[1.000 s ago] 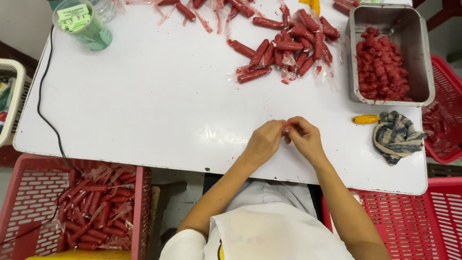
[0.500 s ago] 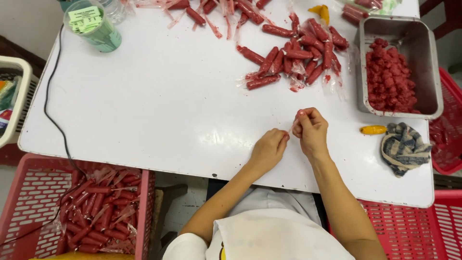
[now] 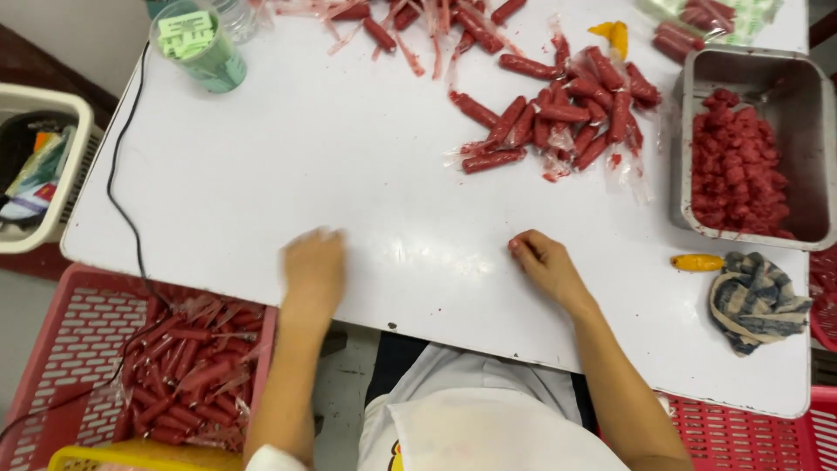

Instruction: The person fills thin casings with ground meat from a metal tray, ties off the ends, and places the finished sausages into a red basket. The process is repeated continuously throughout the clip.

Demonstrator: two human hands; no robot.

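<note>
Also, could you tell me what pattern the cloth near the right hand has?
The cloth is checked in blue-grey and cream, seen best in the head view.

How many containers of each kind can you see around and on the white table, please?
Red plastic baskets: 2, one at each near corner of the table, the other here
Metal tray: 1
White basket: 1
Green cup: 1
Total: 5

Both hands, left and right, rest on the table.

Green-white labelled jar (image 3: pixel 199 45) top left; clear-wrapped red sausages (image 3: pixel 558 118) mid-table.
</note>
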